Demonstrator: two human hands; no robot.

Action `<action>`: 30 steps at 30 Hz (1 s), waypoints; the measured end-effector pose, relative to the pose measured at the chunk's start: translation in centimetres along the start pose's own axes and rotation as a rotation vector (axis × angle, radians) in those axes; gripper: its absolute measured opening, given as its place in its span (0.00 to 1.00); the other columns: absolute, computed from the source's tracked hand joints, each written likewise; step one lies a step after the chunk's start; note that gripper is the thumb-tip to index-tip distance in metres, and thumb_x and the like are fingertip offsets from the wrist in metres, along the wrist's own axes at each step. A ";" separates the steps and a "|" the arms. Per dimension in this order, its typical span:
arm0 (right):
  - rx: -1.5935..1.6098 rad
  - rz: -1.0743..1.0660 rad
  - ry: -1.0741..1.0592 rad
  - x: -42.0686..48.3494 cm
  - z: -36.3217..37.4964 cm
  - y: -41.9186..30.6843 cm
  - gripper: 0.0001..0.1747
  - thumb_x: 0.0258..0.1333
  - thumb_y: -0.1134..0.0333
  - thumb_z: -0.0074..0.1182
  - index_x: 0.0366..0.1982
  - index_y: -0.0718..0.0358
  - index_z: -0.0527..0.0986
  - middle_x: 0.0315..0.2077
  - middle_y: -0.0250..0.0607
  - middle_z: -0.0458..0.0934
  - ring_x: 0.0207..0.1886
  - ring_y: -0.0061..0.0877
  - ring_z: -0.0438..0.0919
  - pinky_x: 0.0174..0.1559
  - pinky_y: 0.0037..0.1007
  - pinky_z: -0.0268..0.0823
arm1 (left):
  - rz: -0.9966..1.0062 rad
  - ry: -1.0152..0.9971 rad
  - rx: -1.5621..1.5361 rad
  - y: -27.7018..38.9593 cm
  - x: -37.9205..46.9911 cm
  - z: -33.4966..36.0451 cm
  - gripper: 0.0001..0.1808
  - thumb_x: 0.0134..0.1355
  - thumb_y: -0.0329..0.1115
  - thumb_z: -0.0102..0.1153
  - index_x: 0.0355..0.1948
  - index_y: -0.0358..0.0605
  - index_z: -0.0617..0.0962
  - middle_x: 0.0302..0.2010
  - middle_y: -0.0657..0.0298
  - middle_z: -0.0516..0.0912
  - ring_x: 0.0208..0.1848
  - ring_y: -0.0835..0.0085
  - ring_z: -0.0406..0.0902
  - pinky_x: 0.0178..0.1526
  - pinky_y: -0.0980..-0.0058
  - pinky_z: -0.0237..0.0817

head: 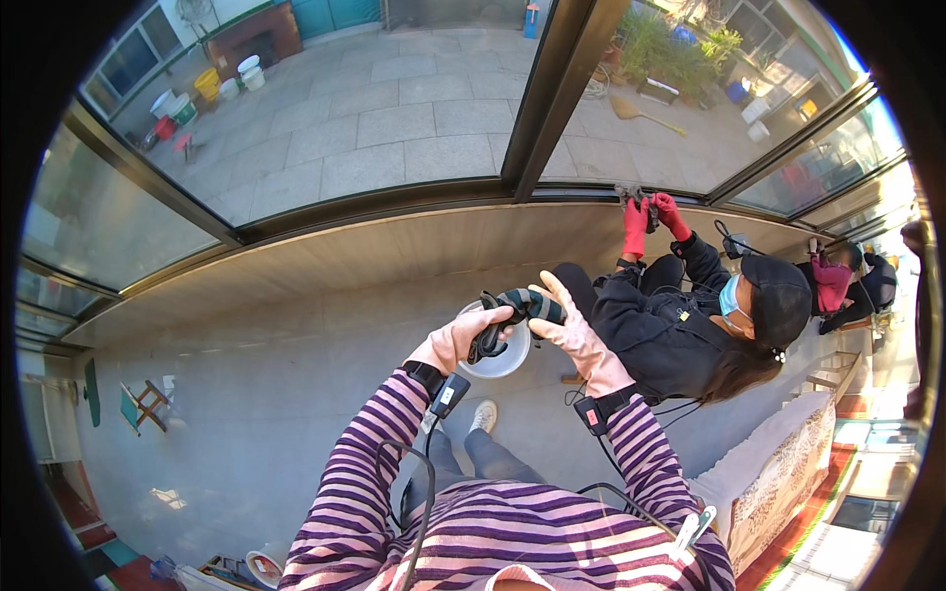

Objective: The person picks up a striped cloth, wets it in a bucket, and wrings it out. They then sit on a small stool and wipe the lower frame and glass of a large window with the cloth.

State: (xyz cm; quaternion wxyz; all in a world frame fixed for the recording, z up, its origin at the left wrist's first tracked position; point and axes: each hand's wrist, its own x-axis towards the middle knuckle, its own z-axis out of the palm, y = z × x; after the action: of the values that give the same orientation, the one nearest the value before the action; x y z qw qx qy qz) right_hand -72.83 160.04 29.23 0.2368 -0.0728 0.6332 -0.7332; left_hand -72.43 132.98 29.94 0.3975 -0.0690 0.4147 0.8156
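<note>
A dark striped cloth (523, 303) is bunched and twisted between my two gloved hands, above a white bucket (510, 360) on the floor. My left hand (473, 334), in a pale pink rubber glove, grips the cloth's darker end. At the cloth's other end is my right hand (573, 325), gloved alike, its thumb and fingers spread around the fabric. Each wrist wears a black strap with a small boxed device and cable. The bucket's contents are partly hidden by the cloth and my left hand.
Close on the right, a seated co-worker (680, 325) in red gloves holds a grey cloth (632, 196) at the window track. Two more people sit farther right. A long window ledge (369, 240) runs ahead. A folding stool (144, 406) stands left; a covered table (783, 473) stands lower right.
</note>
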 end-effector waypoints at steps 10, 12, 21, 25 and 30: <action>0.159 0.036 0.190 2.7 2.8 -0.7 0.34 0.67 0.63 0.76 0.70 0.61 0.76 0.57 0.35 0.85 0.60 0.26 0.84 0.66 0.31 0.74 | -0.252 -0.132 -0.483 -1.1 0.1 3.3 0.15 0.84 0.47 0.58 0.55 0.47 0.78 0.40 0.66 0.85 0.34 0.82 0.81 0.31 0.80 0.75; 0.272 0.133 0.149 2.9 3.0 -1.1 0.32 0.70 0.66 0.73 0.71 0.63 0.75 0.61 0.39 0.85 0.61 0.32 0.86 0.65 0.32 0.78 | -0.323 -0.139 -0.518 -1.8 0.8 3.5 0.15 0.85 0.48 0.57 0.53 0.47 0.77 0.40 0.67 0.83 0.33 0.83 0.80 0.31 0.81 0.74; 0.511 0.372 0.503 5.5 3.1 3.6 0.19 0.77 0.72 0.64 0.65 0.57 0.79 0.51 0.43 0.89 0.46 0.29 0.89 0.46 0.32 0.86 | -0.152 -0.025 -0.056 -5.2 2.3 1.5 0.12 0.78 0.44 0.68 0.41 0.48 0.86 0.30 0.71 0.86 0.26 0.82 0.80 0.28 0.81 0.70; 0.262 0.506 0.597 6.9 2.6 8.0 0.12 0.76 0.57 0.68 0.53 0.54 0.86 0.38 0.35 0.89 0.34 0.20 0.83 0.36 0.26 0.78 | -0.173 0.233 0.472 -6.6 3.2 1.6 0.12 0.64 0.42 0.74 0.34 0.44 0.89 0.28 0.69 0.85 0.29 0.78 0.80 0.31 0.73 0.67; -0.018 0.541 0.683 8.6 2.8 12.0 0.17 0.79 0.49 0.63 0.39 0.55 0.85 0.28 0.29 0.85 0.24 0.19 0.77 0.28 0.29 0.72 | -0.293 0.460 0.741 -7.3 3.8 2.8 0.30 0.62 0.48 0.72 0.57 0.34 0.87 0.54 0.44 0.91 0.58 0.52 0.88 0.59 0.61 0.76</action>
State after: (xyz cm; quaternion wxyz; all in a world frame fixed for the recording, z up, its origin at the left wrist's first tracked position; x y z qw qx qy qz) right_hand -76.18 152.73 16.51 0.1965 0.3404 0.6778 -0.6214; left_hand -69.21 139.78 25.53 0.4040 -0.1595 0.7418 0.5109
